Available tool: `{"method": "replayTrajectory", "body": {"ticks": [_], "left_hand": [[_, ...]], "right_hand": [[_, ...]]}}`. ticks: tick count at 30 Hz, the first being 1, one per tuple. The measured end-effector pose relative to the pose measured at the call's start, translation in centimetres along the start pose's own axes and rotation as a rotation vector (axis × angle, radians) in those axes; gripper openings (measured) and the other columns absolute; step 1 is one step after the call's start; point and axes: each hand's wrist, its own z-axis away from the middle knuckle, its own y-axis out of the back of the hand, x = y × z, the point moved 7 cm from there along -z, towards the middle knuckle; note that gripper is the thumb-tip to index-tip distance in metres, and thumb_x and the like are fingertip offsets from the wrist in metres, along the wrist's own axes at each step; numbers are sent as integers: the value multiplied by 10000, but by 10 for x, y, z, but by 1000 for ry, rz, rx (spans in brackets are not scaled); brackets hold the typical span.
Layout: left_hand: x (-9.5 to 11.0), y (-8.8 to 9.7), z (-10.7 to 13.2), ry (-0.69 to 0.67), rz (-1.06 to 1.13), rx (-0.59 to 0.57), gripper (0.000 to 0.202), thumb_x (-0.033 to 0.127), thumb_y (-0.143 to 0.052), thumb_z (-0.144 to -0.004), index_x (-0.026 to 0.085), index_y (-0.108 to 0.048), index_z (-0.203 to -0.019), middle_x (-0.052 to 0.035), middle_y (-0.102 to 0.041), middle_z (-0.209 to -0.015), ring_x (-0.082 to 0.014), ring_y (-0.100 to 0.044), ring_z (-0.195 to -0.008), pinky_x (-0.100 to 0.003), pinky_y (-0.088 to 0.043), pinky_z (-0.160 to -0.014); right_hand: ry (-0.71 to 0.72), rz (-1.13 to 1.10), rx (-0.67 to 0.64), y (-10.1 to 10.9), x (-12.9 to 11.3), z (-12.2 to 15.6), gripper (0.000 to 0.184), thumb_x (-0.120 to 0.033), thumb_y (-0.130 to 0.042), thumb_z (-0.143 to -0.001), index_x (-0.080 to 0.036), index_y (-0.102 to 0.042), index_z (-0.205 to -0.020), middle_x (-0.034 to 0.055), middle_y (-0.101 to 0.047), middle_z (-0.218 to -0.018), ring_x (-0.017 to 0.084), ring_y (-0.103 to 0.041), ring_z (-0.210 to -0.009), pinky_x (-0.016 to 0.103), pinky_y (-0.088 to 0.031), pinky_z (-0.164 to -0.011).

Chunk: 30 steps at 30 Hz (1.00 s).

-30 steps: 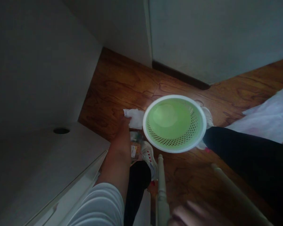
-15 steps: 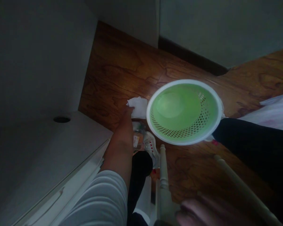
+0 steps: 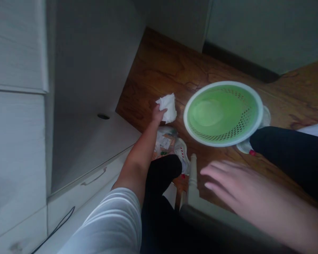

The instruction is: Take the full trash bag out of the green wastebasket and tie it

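My left hand (image 3: pixel 159 113) reaches down near the floor and grips a crumpled white wad (image 3: pixel 169 107) by its edge; it looks like tissue or a thin cloth. To the right of it stands a green laundry-style basket (image 3: pixel 224 113) with a white rim and perforated sides, nothing visible inside. Nearer to me, my right hand (image 3: pixel 225 180) hovers above the chair, slightly blurred, its fingers loosely stretched and holding nothing. Below the left hand lies a clear plastic bag (image 3: pixel 164 141) with a label and orange contents.
A pale wooden chair (image 3: pixel 193 173) stands between my legs and the basket. White drawers (image 3: pixel 87 183) and a desk panel with a round hole (image 3: pixel 103 116) line the left. My white shoe (image 3: pixel 181 153) rests beside the bag. White fabric (image 3: pixel 316 127) lies at the right edge.
My left hand now shows the white wad lifted from its flatter position by the basket. My right hand has come up into view from the bottom edge. The view has shifted left.
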Motion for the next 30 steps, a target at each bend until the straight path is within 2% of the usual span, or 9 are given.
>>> {"method": "replayTrajectory", "body": {"ticks": [2, 4, 8, 10, 14, 17, 21, 26, 30], "left_hand": [[23, 6, 22, -3, 86, -2, 514, 166, -765, -753, 132, -679, -1259, -151, -760, -1295, -283, -731, -1140, -480, -570, -1056], [47, 8, 44, 3, 186, -40, 567, 167, -777, -743, 134, -662, -1296, -152, -752, -1322, -287, -739, -1140, -471, -582, -1044], [99, 5, 91, -23, 362, -115, 672, 189, -832, -713, 141, -635, -1353, -154, -739, -1355, -308, -729, -1201, -484, -565, -1086], [121, 0, 118, -39, 423, -135, 709, 214, -860, -713, 147, -623, -1379, -156, -730, -1376, -316, -713, -1243, -495, -549, -1110], [152, -27, 177, -53, 492, -221, 711, 247, -879, -735, 164, -623, -1393, -146, -714, -1416, -315, -690, -1292, -473, -553, -1107], [163, -51, 214, -56, 535, -295, 700, 279, -901, -714, 166, -643, -1355, -149, -718, -1408, -327, -692, -1288, -463, -566, -1084], [165, -74, 242, -55, 587, -371, 719, 295, -947, -632, 153, -666, -1278, -164, -756, -1322, -345, -716, -1234, -478, -566, -1069], [161, -84, 244, -46, 578, -399, 693, 290, -954, -581, 133, -684, -1200, -168, -784, -1222, -330, -750, -1087, -458, -583, -993], [163, -93, 238, -33, 563, -407, 669, 269, -937, -559, 136, -682, -1162, -154, -788, -1151, -302, -749, -991, -440, -583, -937]], "right_hand": [[-54, -56, -69, -5, 11, -13, 182, -266, -594, -979, -270, -763, -1046, 60, -803, -1048, 263, -764, -916, 412, -611, -830], [-153, -149, -74, -9, 28, -27, 180, -315, -602, -979, -263, -764, -1040, 65, -803, -1071, 270, -764, -964, 437, -612, -888], [-356, -470, 143, -5, 67, -49, 278, -392, -689, -914, -241, -726, -1144, 97, -782, -1188, 273, -737, -1097, 485, -558, -1069], [-424, -678, 267, -3, 85, -53, 426, -424, -766, -842, -237, -687, -1216, 120, -746, -1296, 282, -711, -1178, 509, -525, -1120], [-484, -1020, 402, 5, 101, -52, 666, -507, -806, -787, -291, -583, -1375, 96, -672, -1466, 290, -618, -1364, 561, -451, -1186], [-419, -1158, 323, 9, 91, -49, 590, -543, -741, -825, -252, -604, -1320, 109, -735, -1348, 299, -655, -1308, 536, -513, -1122], [-366, -1120, 198, 12, 77, -40, 552, -646, -589, -924, -179, -664, -1208, 156, -799, -1079, 318, -737, -1119, 489, -592, -1001], [-464, -1049, 105, 6, 82, -31, 568, -611, -493, -1008, -127, -682, -1237, 156, -803, -942, 297, -769, -945, 460, -624, -901], [-525, -1024, 134, 4, 85, -34, 507, -502, -458, -1043, -118, -654, -1311, 164, -808, -1015, 279, -774, -963, 433, -619, -926]]}}
